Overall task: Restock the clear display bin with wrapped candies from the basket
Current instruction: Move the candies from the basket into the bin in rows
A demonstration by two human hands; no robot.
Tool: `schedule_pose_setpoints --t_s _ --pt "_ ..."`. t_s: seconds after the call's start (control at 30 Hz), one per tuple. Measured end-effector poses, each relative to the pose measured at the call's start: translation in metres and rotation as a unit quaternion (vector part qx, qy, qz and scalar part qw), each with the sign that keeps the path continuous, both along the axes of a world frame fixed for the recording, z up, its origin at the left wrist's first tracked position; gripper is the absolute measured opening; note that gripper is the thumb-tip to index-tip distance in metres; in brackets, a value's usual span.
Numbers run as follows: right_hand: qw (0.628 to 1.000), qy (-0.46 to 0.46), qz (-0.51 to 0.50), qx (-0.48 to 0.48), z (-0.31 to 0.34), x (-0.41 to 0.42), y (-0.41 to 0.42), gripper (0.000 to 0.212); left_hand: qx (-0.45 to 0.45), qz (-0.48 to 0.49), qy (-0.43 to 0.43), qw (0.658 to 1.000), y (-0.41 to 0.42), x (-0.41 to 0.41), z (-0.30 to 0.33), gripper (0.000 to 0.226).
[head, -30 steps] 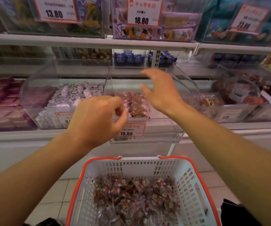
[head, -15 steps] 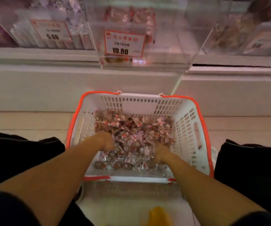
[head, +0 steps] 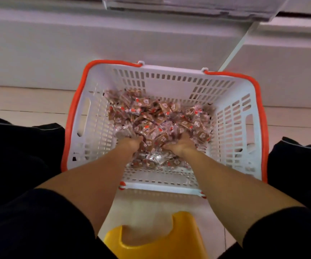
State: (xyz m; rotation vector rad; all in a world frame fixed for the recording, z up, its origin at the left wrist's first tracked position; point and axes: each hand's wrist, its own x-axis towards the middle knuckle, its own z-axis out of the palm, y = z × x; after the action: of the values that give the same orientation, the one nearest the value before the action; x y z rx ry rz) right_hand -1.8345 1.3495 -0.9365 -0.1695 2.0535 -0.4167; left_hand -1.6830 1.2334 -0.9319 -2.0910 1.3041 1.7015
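Wrapped candies [head: 158, 116], likely light, slippery and best scooped from beneath, heap in a white basket [head: 233, 128] where left hand [head: 131, 143] and right hand [head: 180, 144] dig in, fingers buried, grip unclear.

Both hands' fingers [head: 140, 139] buried among candies [head: 156, 116].

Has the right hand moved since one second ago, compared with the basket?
Yes. The right hand went from above the basket, up at the bin, down into the candies inside it.
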Motion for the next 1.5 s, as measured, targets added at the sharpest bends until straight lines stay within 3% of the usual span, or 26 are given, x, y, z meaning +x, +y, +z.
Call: schedule_pose_setpoints --t_s 0.07,0.3,0.47,0.57,0.7,0.83,0.9,0.97,1.03,1.13,1.23,1.33,1.4,1.5 --pt "0.999 0.008 0.001 -0.036 -0.003 -0.001 0.001 0.096 -0.016 0.015 0.0 1.0 0.0 -0.003 -0.004 0.04" --pt "0.995 -0.067 -0.022 -0.066 0.003 -0.004 -0.003 0.085 -0.058 -0.011 -0.044 0.997 -0.003 -0.002 -0.006 0.034" --pt "0.988 -0.154 0.0 -0.034 0.032 -0.019 -0.011 0.043 -0.036 -0.065 -0.069 0.995 -0.002 -0.001 0.008 0.029" --pt "0.99 -0.131 0.012 -0.054 0.048 -0.03 -0.014 0.048 -0.057 -0.088 -0.066 0.992 0.004 0.002 0.016 0.041" --pt "0.992 -0.087 0.05 -0.079 0.06 -0.033 -0.012 0.057 -0.088 -0.081 -0.05 0.992 0.011 0.006 0.02 0.036" --pt "0.993 -0.074 0.048 -0.083 0.062 -0.026 -0.004 0.045 -0.146 -0.069 -0.042 0.986 0.011 0.009 0.03 0.031" --pt "0.992 -0.019 0.107 -0.063 0.069 -0.022 -0.002 0.036 -0.17 -0.058 -0.041 0.983 0.01 0.013 0.037 0.039" --pt "0.986 0.03 0.152 -0.063 0.085 -0.022 -0.002 0.043 -0.169 -0.043 -0.003 0.985 0.008 0.016 0.045 0.035" --pt "0.986 -0.036 0.103 -0.13 0.105 -0.028 -0.005 0.059 -0.151 -0.026 0.058 0.986 0.006 0.015 0.057 0.024" --pt "0.944 -0.208 -0.017 -0.255 0.149 -0.037 -0.011 0.036 -0.095 0.041 0.204 0.974 -0.002 0.003 0.085 0.02" --pt "0.928 -0.213 0.004 -0.307 0.195 -0.048 -0.016 0.027 -0.068 0.049 0.336 0.938 -0.014 -0.018 0.125 0.027" --pt "0.931 -0.166 0.092 -0.312 0.238 -0.056 -0.019 0.03 -0.042 -0.016 0.399 0.916 -0.025 -0.035 0.174 0.039" --pt "0.931 -0.125 0.141 -0.313 0.268 -0.062 -0.022 0.035 0.018 -0.104 0.423 0.9 -0.034 -0.039 0.211 0.033" --pt "0.925 -0.08 0.182 -0.323 0.317 -0.068 -0.024 0.034 0.076 -0.275 0.39 0.876 -0.043 -0.038 0.272 0.023"
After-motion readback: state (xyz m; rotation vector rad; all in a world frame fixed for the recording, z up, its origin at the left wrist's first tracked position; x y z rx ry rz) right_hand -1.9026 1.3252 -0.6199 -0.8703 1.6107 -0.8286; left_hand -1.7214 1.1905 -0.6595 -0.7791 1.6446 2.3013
